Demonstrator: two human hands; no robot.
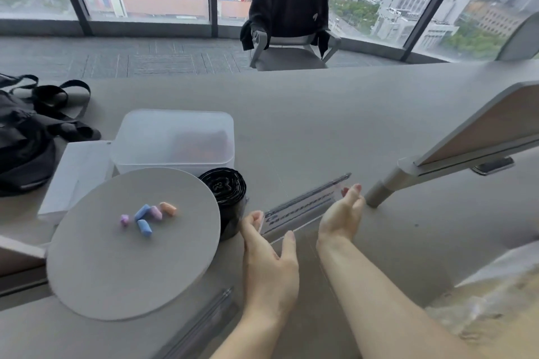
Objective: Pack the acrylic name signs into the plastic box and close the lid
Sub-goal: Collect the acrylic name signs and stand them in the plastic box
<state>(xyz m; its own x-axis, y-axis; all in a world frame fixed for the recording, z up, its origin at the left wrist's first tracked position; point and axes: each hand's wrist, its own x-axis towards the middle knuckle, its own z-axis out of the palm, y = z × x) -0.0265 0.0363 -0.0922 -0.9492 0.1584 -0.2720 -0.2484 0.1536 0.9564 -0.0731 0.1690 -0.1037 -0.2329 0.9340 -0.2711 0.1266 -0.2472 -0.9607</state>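
Observation:
A clear acrylic name sign (303, 207) with dark lettering lies slanted on the grey desk, between my two hands. My left hand (269, 253) pinches its near left end with thumb and fingers. My right hand (341, 213) cups its far right end. The frosted plastic box (173, 140) stands open at the left behind a round board, with something reddish dimly showing inside. Its flat white lid (77, 175) lies beside it on the left. Another clear acrylic sign (204, 323) lies at the desk's near edge, left of my left forearm.
A round grey board (122, 265) carries several coloured chalk pieces (148, 216). A black roll of bags (226, 198) stands by the box. A black backpack (26, 137) sits far left. A desk divider leg (382, 188) stands right; bubble wrap (495, 300) lies near right. A chair (288, 17) faces the window.

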